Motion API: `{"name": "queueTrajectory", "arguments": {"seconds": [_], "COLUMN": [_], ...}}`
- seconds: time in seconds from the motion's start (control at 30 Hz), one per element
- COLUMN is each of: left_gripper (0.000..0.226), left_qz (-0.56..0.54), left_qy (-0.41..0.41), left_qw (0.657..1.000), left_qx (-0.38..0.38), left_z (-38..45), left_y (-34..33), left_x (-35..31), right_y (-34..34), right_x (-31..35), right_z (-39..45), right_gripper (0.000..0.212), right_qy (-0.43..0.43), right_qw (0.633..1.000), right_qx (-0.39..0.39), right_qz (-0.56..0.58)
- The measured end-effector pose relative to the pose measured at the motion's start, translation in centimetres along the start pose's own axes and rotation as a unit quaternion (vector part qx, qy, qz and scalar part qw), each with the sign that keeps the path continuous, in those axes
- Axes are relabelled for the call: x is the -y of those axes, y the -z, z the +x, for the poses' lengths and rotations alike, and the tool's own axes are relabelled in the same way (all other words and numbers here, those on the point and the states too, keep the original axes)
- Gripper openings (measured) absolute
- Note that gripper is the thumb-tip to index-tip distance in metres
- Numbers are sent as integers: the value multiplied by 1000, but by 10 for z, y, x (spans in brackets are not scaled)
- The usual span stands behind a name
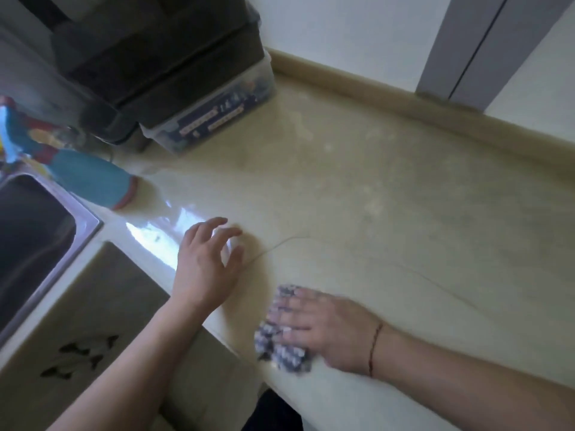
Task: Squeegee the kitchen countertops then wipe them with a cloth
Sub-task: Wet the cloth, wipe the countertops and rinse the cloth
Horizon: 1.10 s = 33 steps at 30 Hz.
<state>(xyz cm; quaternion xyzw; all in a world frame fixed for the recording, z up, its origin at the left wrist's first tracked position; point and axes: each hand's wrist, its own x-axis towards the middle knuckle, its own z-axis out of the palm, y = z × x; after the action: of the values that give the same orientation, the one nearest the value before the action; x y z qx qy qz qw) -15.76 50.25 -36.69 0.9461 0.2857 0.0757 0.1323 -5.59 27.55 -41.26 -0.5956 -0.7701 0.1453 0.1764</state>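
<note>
Head view: right hand (323, 328) presses flat on the cloth (281, 346); left hand (205, 259) rests loose-fingered on the countertop (373, 188).

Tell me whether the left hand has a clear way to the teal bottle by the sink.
Probably yes. The left hand hovers open over the countertop, and only bare, wet-looking surface lies between it and the teal bottle. The right hand presses the checked cloth on the other side, out of the way.
</note>
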Motion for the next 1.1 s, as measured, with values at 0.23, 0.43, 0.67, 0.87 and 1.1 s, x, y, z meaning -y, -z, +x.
{"name": "queueTrajectory", "arguments": {"seconds": [0.23, 0.43, 0.67, 0.87, 1.1], "left_gripper": [29, 19, 21, 26, 20], "left_qz": [-14, -24, -84, -119, -103], "left_qy": [-11, -114, -111, -210, -174], "left_qw": [1000, 993, 990, 970, 979], "left_qx": [3, 22, 25, 25, 3], "left_z": [-33, -51, -62, -67, -77], "left_y": [-4, -12, -9, -10, -29], "left_x": [-17, -27, -18, -32, -63], "right_y": [120, 110, 19, -27, 91], "right_x": [-224, -212, 18, 71, -138], "right_z": [-53, -37, 15, -25, -110], "right_gripper": [44, 53, 39, 28, 35], "right_qy": [-328, -472, -169, 6, -321], "right_qw": [933, 853, 975, 999, 924], "right_qx": [-135, -209, -145, -46, -188], "right_qz": [-69, -78, -1, 29, -95]}}
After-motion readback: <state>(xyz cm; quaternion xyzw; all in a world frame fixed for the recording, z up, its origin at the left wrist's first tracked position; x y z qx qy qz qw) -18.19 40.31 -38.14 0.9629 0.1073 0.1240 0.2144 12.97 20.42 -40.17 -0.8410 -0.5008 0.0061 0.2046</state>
